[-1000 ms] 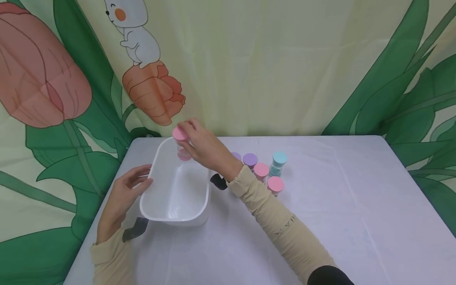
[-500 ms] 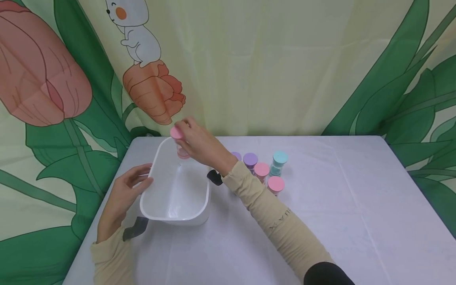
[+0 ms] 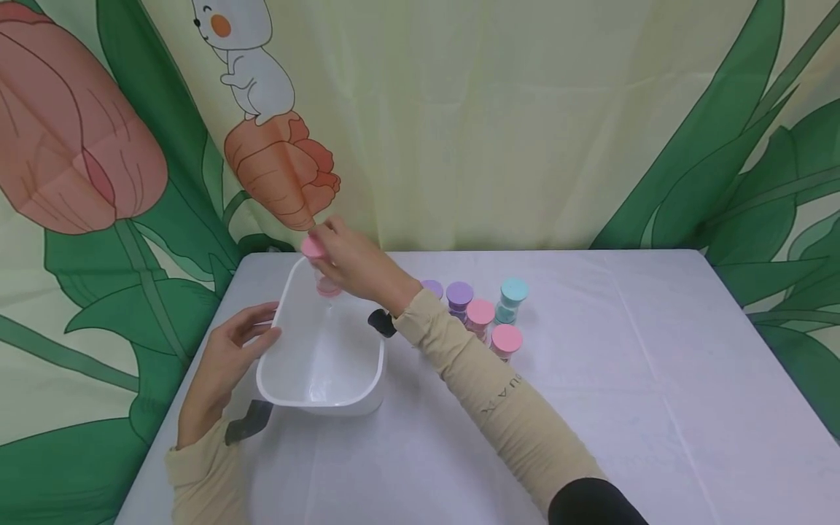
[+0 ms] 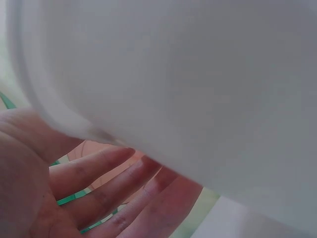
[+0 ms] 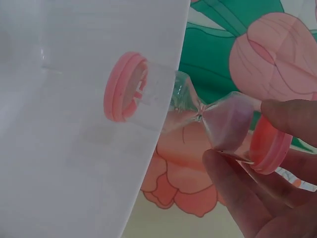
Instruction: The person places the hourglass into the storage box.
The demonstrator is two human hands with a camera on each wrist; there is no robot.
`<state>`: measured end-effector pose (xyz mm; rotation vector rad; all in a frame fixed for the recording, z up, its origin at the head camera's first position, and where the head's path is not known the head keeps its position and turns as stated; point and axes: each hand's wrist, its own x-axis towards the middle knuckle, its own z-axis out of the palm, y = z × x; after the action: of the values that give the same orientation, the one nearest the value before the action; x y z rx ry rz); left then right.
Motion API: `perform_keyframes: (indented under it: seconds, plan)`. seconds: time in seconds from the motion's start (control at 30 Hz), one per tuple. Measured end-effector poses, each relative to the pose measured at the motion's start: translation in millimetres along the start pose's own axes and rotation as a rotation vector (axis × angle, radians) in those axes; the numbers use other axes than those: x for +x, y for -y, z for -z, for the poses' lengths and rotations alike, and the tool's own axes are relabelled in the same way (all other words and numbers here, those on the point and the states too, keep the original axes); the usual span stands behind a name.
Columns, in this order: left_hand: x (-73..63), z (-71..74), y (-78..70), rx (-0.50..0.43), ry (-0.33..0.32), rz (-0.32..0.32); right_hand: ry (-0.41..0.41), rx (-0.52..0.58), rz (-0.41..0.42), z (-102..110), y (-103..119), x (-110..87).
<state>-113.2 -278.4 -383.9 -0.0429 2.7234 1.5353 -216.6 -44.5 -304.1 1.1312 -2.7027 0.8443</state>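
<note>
A white plastic bin [image 3: 320,405] stands on the left of the table. My left hand [image 3: 226,361] rests against its left side, with mostly straight fingers [image 4: 114,193] touching the outer wall in the left wrist view. Over the bin's far end, my right hand [image 3: 361,266] pinches a pink-capped hourglass [image 5: 228,121] by its upper end. The lower cap hangs inside the rim, and pinkish sand fills part of the bulb nearer my fingers. Whether the hourglass touches the bin wall, I cannot tell.
Right of the bin stand several hourglasses: a purple one [image 3: 459,294], another purple one [image 3: 433,287] partly hidden by my sleeve, two pink ones [image 3: 480,312] and a teal one [image 3: 512,300]. A printed curtain [image 3: 499,146] hangs behind the white-covered table [image 3: 630,364].
My right hand has shifted a little left with the pink hourglass, along the bin's far end. The left hand and the bin have stayed in place.
</note>
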Motion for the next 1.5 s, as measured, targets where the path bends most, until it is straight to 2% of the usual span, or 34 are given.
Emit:
perform_keyframes:
  seconds: [0.2, 0.5, 0.67, 1.1, 1.23, 1.5]
  plan:
    - [-1.0, 1.2, -1.0, 0.001, 0.002, 0.005, 0.025, 0.025, -0.008, -5.4, 1.3, 7.1]
    - [-0.6, 0.8, -1.2, -0.013, 0.005, 0.003, 0.082, -0.044, -0.037, -13.7, 0.7, 9.0]
    - [-0.9, 0.4, -1.9, -0.009, 0.007, -0.004, 0.103, -0.038, -0.061, -18.4, -0.8, 11.1]
    - [-1.4, 1.9, -2.6, -0.022, 0.009, -0.005, 0.292, -0.087, -0.135, -26.8, -4.0, 20.4]
    - [-1.0, 0.9, -1.9, -0.025, 0.005, -0.009, 0.342, -0.114, -0.135, -28.0, -2.9, 20.7]
    - [-0.9, 1.4, -1.6, -0.018, 0.010, -0.012, 0.375, -0.142, -0.130, -30.7, -6.6, 21.8]
